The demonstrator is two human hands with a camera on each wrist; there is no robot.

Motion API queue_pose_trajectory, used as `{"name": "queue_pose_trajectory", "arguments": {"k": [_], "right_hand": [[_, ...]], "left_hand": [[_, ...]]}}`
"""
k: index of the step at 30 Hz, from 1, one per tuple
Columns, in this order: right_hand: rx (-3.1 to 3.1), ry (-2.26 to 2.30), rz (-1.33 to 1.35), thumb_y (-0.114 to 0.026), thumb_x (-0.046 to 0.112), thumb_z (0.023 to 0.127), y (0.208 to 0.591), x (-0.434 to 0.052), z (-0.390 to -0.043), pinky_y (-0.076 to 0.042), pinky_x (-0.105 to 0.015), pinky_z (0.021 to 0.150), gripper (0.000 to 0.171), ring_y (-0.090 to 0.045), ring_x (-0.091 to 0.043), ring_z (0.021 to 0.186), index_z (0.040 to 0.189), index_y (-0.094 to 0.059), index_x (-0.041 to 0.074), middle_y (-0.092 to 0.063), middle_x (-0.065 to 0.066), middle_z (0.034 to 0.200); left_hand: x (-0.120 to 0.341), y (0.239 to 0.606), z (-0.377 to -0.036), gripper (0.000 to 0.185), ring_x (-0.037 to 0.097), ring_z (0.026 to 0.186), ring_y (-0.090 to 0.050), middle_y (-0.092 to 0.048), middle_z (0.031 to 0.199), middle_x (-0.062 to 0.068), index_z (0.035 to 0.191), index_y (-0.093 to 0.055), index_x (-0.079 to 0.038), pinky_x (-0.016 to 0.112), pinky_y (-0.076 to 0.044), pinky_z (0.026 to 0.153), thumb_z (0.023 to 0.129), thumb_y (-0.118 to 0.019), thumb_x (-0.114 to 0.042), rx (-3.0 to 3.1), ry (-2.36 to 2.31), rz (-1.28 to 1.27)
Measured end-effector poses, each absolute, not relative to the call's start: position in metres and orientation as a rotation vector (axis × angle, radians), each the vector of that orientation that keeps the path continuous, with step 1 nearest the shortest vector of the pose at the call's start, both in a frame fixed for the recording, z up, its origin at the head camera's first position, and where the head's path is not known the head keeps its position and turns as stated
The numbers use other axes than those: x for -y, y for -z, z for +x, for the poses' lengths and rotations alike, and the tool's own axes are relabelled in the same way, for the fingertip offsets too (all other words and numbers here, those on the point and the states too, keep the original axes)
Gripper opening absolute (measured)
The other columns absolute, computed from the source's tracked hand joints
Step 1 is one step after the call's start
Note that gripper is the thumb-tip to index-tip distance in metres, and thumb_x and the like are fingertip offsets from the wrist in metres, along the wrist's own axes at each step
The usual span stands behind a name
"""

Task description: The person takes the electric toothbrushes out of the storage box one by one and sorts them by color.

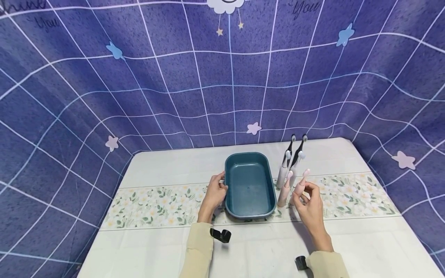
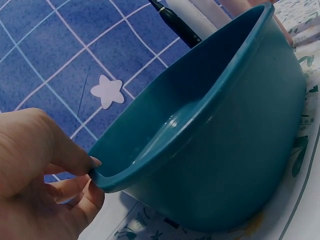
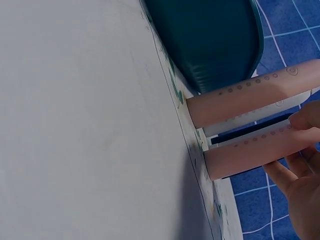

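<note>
Right hand [image 1: 311, 204] pinches the near upright pink toothbrush [image 1: 299, 188]; left hand [image 1: 215, 191] grips the basin [image 1: 248, 210] rim just left

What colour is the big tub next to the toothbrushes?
The tub is dark teal all over, seen best in the head view.

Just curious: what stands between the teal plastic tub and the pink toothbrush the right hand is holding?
Another upright pink electric toothbrush, seen in the head view beside the teal plastic tub.
</note>
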State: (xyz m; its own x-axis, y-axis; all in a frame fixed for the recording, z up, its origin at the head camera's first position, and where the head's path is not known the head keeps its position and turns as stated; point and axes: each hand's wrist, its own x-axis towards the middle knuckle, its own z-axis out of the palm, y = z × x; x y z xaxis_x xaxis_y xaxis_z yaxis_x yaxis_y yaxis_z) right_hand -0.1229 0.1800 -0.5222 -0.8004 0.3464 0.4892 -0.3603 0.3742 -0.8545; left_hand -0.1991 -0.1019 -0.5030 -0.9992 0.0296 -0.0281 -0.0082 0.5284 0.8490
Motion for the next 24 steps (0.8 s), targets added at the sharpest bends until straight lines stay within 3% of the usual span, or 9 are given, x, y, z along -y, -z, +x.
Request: {"name": "queue_pose_trajectory", "arguments": {"k": [4,7,10,13,18,21,24], "right_hand": [[2.055,-1.435,0.011,-0.065,-0.02,0.072,0.543,-0.187,-0.128,-0.044,-0.005,0.083,0.054,-0.05,0.005,0.101,0.122,-0.045,-0.014,-0.053,-0.01,0.109],[2.082,-1.369,0.011,-0.067,-0.015,0.074,0.544,-0.188,-0.125,-0.04,-0.007,0.092,0.056,-0.052,-0.003,0.106,0.126,-0.046,-0.011,-0.054,-0.02,0.114],[2.014,-1.304,-0.021,-0.067,-0.011,0.076,0.536,-0.186,-0.116,-0.033,-0.012,0.102,0.054,-0.051,-0.007,0.112,0.127,-0.049,-0.008,-0.055,-0.021,0.117],[1.79,-1.275,-0.018,-0.059,-0.015,0.076,0.512,-0.176,-0.105,-0.033,-0.022,0.107,0.044,-0.051,-0.011,0.114,0.12,-0.052,-0.013,-0.056,-0.022,0.113],[1.376,-1.32,0.216,-0.045,-0.018,0.075,0.457,-0.146,-0.09,-0.045,-0.028,0.095,0.021,-0.058,-0.022,0.098,0.093,-0.053,-0.025,-0.06,-0.021,0.097],[1.455,-1.333,0.45,-0.05,-0.016,0.076,0.439,-0.128,-0.089,-0.047,-0.024,0.089,0.014,-0.061,-0.02,0.089,0.086,-0.06,-0.018,-0.064,-0.02,0.087],[1.787,-1.324,0.586,-0.058,-0.009,0.082,0.437,-0.11,-0.092,-0.045,-0.019,0.09,0.018,-0.062,-0.016,0.092,0.095,-0.067,-0.003,-0.068,-0.012,0.093]], "left_hand": [[0.102,0.505,-0.2,0.052,0.018,0.087,-0.051,-0.05,0.122,0.014,0.142,-0.044,-0.005,0.031,-0.042,0.078,0.091,-0.049,0.003,-2.705,-1.505,0.026],[0.101,0.505,-0.2,0.052,0.018,0.088,-0.052,-0.05,0.122,0.013,0.143,-0.044,-0.006,0.031,-0.042,0.078,0.091,-0.048,0.002,-2.705,-1.499,0.03],[0.101,0.505,-0.199,0.052,0.018,0.088,-0.052,-0.05,0.122,0.013,0.143,-0.044,-0.005,0.031,-0.042,0.078,0.091,-0.048,0.002,-2.702,-1.497,0.038],[0.101,0.505,-0.199,0.052,0.02,0.089,-0.053,-0.051,0.121,0.014,0.142,-0.045,-0.004,0.034,-0.043,0.08,0.09,-0.047,0.003,-2.726,-1.481,0.049],[0.096,0.502,-0.196,0.054,0.027,0.106,-0.051,-0.048,0.127,0.016,0.143,-0.042,-0.003,0.043,-0.042,0.094,0.089,-0.047,0.002,-2.868,-1.253,0.047],[0.093,0.498,-0.191,0.057,0.031,0.119,-0.042,-0.044,0.135,0.015,0.145,-0.04,-0.007,0.046,-0.037,0.101,0.09,-0.05,-0.001,-2.962,-1.056,0.016],[0.09,0.495,-0.183,0.054,0.036,0.128,-0.034,-0.042,0.14,0.016,0.144,-0.042,-0.006,0.051,-0.032,0.104,0.092,-0.054,-0.008,-3.06,-0.986,0.021]]}}
